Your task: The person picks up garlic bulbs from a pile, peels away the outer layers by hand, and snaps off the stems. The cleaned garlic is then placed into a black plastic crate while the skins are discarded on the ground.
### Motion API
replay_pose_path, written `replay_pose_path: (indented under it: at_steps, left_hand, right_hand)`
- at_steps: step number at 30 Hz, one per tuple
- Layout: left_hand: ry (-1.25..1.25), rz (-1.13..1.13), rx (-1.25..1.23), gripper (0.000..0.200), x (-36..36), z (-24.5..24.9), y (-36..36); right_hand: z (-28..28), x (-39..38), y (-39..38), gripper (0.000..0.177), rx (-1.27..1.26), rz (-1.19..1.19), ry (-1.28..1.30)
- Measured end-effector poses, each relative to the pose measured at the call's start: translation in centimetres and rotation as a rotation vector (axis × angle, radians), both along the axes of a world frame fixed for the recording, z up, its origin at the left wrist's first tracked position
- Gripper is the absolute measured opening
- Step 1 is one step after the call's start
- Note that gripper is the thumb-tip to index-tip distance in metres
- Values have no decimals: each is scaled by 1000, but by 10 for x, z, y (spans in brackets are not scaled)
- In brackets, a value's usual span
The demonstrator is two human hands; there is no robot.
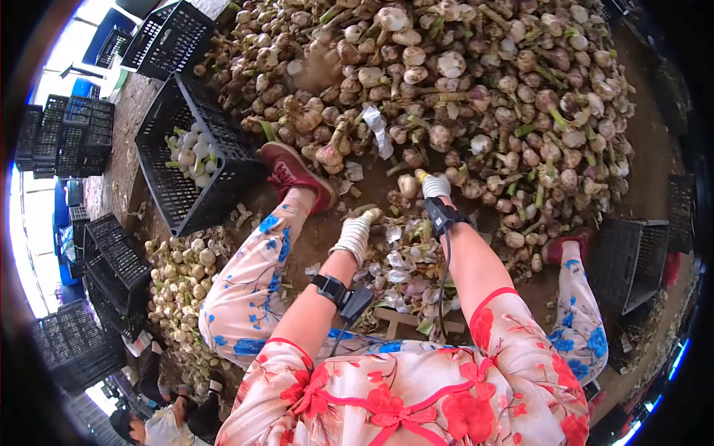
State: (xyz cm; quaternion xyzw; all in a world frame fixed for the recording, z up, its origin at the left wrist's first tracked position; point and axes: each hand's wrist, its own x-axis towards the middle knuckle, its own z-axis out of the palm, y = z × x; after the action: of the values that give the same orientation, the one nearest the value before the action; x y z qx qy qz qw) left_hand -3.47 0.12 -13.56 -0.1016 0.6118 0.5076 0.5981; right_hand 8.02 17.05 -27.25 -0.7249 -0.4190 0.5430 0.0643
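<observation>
My left hand (358, 233), in a whitish wrapped glove, hangs over a litter of skins between my legs. Its fingers curl together at the tips, and I cannot tell what is in them. At the near edge of a large garlic heap (446, 67) is my right hand (434, 186), gloved the same way, with a yellowish patch at the fingertips. Its fingers are mostly hidden behind the back of the hand. Just left of them lies a pale garlic bulb (407, 186). Peeled papery skins (398, 275) and cut stalks cover the ground below both hands.
A black plastic crate (167, 197) on the left holds some cleaned white bulbs (195, 154). More garlic (182, 279) lies behind my left leg. Stacked crates (74, 137) stand far left, another crate (632, 264) at right. A person (167, 420) sits at lower left.
</observation>
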Motion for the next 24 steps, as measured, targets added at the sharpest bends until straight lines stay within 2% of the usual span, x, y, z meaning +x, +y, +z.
replay_pose_path:
  at_steps: [1,3,5,7,9,11,13,15,17,19,21,22,23,24]
  left_hand:
    - [-7,-18,-27,25,2,-1,-1]
    - [-53,-53,-24,23,5,-6,-3]
    - [-26,-56,-26,27,7,-5,2]
    - [-13,-28,-60,32,11,-13,6]
    - [104,-104,-48,41,11,-17,11]
    - [165,-150,14,44,10,-30,10]
    - [216,-188,-17,48,8,-37,9]
    - [273,-196,-25,54,6,-48,7]
    - [290,-211,-43,57,5,-58,7]
    - [346,-255,-50,59,10,-70,6]
    - [276,-170,-29,62,5,-55,14]
    - [253,-103,24,65,5,-49,18]
    - [330,-129,18,70,5,-55,19]
    - [277,-68,55,72,6,-56,22]
  right_hand:
    - [-7,-1,1,63,87,55,-226]
    - [7,-1,-2,65,155,140,-261]
    - [46,-12,-9,60,187,153,-242]
    - [22,-10,-11,55,258,261,-118]
    - [12,-7,-16,51,294,274,-65]
    - [-10,-3,-13,49,275,183,102]
    - [-11,-4,-16,44,277,191,107]
    - [6,-11,-18,40,240,95,122]
    - [5,-15,-21,28,252,97,36]
    - [2,-10,-24,26,210,26,24]
    - [14,-15,-32,26,329,34,-16]
    - [32,-20,-36,27,351,-64,-5]
    - [19,-17,-37,27,306,-167,120]
    - [5,-18,-39,28,253,-262,167]
